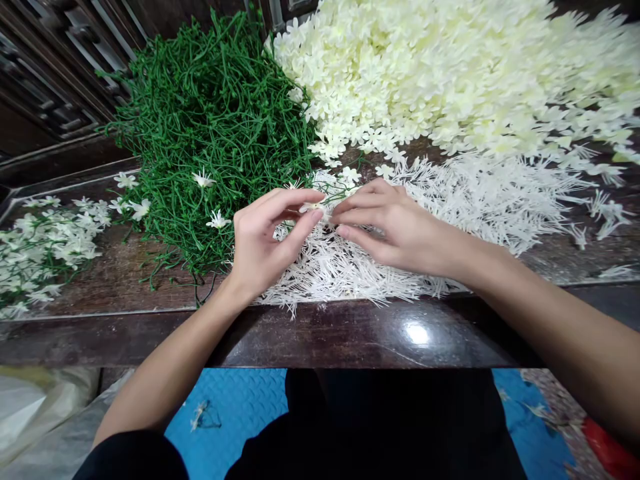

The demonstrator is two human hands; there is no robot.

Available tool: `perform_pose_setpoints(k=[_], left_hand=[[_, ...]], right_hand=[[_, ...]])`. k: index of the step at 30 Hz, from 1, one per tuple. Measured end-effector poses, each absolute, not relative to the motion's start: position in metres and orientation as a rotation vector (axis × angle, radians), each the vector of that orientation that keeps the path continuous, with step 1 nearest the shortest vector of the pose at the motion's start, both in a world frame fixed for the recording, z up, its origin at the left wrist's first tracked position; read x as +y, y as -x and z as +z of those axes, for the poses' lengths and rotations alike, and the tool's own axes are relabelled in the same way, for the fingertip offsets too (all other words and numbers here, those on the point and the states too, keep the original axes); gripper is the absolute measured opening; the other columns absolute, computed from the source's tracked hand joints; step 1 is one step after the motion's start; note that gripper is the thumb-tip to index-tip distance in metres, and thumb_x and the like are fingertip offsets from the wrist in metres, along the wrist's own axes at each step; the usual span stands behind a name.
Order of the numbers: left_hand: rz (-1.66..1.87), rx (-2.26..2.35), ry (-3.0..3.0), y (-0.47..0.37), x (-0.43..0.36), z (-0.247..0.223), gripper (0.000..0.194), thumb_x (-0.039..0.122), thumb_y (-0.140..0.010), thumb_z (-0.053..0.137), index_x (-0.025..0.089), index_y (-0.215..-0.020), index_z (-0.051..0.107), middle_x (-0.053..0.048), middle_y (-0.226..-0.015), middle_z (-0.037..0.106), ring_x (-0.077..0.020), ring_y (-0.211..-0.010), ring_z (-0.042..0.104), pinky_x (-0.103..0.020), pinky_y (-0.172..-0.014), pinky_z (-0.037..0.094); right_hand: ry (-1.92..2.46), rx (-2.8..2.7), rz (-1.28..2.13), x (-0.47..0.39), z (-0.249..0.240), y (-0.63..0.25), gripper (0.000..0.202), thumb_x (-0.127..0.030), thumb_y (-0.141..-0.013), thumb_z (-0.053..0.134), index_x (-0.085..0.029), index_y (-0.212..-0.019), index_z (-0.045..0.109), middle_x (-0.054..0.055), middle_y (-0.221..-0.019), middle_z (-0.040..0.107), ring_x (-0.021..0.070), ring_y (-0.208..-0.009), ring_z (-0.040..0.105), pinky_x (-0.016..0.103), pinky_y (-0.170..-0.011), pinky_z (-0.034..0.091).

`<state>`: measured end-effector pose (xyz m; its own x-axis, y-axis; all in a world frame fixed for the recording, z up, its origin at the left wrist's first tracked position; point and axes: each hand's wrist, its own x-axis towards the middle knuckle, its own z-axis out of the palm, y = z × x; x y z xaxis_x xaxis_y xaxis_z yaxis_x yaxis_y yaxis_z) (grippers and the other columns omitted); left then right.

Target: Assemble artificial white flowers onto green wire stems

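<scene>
We take the heap of white stamen pieces (400, 247) as our landmark. Both our hands meet right above its near-left part. Our left hand (265, 243) pinches a small cream flower piece (311, 208) between thumb and forefinger, and our right hand (395, 227) closes its fingertips on the same piece from the other side, where a thin green stem (340, 195) pokes out. Left of the heap lies the tangle of green stems (215, 133), touching it. Behind the heap spreads the mound of cream petals (450, 73), its front fringe overlapping the heap. Far left of the heap sit finished sprigs (45, 247). In front of the heap the dark wooden table (350, 333) shows a bare glossy strip to its front edge; the heap's tips reach almost to that strip.
</scene>
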<state>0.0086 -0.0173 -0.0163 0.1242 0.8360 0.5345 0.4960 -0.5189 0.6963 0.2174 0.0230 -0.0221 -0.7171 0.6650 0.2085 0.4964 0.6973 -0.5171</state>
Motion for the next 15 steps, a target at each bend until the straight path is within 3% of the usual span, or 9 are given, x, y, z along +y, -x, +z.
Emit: perform_pose_setpoints(k=[6,11,15], left_hand=[[1.211,1.289,-2.055,-0.008,-0.017,-0.017,0.015,0.025,-0.085,0.071,0.016,-0.096,0.072,-0.005,-0.094,0.075,-0.0126,-0.076,0.067,-0.019,-0.052,0.057],[1.107,1.328,-2.539,-0.003,-0.012,-0.020,0.014,0.012,-0.087,0.064,0.016,-0.099,0.070,-0.005,-0.093,0.075,-0.0138,-0.080,0.069,-0.025,-0.072,0.059],[1.188,1.420,-2.513,-0.002,-0.010,-0.023,0.014,0.013,-0.090,0.060,0.017,-0.099,0.069,-0.004,-0.093,0.076,-0.0133,-0.078,0.069,-0.026,-0.072,0.059]], right_hand=[[0.946,-2.201,0.494,0.025,-0.017,-0.218,0.014,-0.025,-0.089,0.061,-0.027,-0.084,0.074,0.003,-0.085,0.076,0.0246,-0.079,0.068,0.048,-0.077,0.056],[1.003,-2.087,0.629,0.022,-0.012,-0.218,0.009,-0.023,-0.085,0.067,-0.027,-0.087,0.075,0.003,-0.085,0.076,0.0249,-0.078,0.070,0.048,-0.078,0.059],[1.010,-1.987,0.732,0.020,-0.010,-0.216,0.011,-0.023,-0.082,0.069,-0.020,-0.087,0.078,0.007,-0.088,0.077,0.0245,-0.078,0.072,0.046,-0.073,0.061]])
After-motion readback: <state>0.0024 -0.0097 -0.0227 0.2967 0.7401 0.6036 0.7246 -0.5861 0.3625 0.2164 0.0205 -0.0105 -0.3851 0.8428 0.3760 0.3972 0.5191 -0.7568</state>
